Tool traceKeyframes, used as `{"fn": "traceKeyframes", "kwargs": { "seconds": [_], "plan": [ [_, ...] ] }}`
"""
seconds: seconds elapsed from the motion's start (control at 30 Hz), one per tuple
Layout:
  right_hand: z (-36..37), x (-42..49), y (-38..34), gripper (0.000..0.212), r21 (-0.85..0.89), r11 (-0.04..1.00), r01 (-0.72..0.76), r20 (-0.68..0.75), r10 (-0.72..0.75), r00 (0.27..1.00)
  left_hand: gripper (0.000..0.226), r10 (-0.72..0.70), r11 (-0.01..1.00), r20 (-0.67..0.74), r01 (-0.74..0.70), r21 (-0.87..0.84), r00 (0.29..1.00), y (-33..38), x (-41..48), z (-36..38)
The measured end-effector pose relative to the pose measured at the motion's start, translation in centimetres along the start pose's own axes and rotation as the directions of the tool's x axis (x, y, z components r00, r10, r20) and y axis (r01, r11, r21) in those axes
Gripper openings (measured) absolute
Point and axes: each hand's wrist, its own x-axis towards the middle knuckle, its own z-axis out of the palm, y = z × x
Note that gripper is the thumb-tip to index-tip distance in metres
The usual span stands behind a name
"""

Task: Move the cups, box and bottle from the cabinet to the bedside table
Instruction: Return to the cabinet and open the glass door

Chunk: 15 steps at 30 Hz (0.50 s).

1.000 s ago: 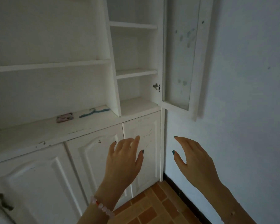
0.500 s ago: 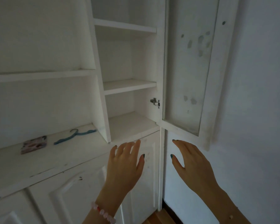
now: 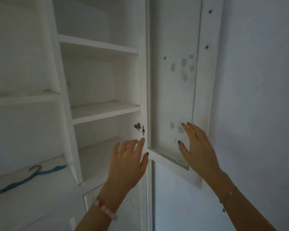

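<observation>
A white cabinet [image 3: 105, 109] fills the left of the head view, with bare shelves in its narrow right section. No cup, box or bottle shows on them. Its glazed door [image 3: 173, 80] stands swung out to the right. My left hand [image 3: 128, 162] is raised in front of the lowest shelf, fingers spread and holding nothing. My right hand [image 3: 197, 147] is up in front of the door's lower pane, fingers straight, empty; whether it touches the pane I cannot tell.
A blue clothes hanger [image 3: 32, 177] lies on the cabinet's counter ledge at the lower left. A metal hinge [image 3: 139, 128] sits on the frame by the door. A plain white wall [image 3: 257, 97] runs along the right.
The view has tilted up and closed in on the cabinet. Both hands have risen, the right one up to the open door's lower pane, the left one to the lowest shelf.
</observation>
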Motion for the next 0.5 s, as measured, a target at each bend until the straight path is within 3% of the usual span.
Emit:
{"fn": "traceKeyframes", "kwargs": {
  "seconds": [0.13,0.23,0.33,0.5],
  "plan": [
    [0.1,3.5,4.6,0.076,0.07,0.985,-0.155,-0.051,0.159,0.986,0.046,0.036,0.999,-0.012,-0.036,-0.003,0.999,1.7,3.2,1.3],
    [0.6,4.3,6.9,0.084,0.235,0.91,-0.341,0.024,0.345,0.938,0.045,0.053,0.999,-0.006,-0.053,-0.008,0.999,2.6,4.2,2.1],
    [1.6,4.0,8.0,0.083,0.33,0.84,-0.431,0.132,0.411,0.902,0.045,0.053,0.999,0.015,-0.053,0.004,0.998,2.9,4.4,3.0],
    [2.5,3.9,8.7,0.073,0.461,0.771,-0.439,0.032,0.48,0.877,0.047,0.026,0.999,0.061,-0.027,0.021,0.998,2.5,4.2,3.9]
  ]
}}
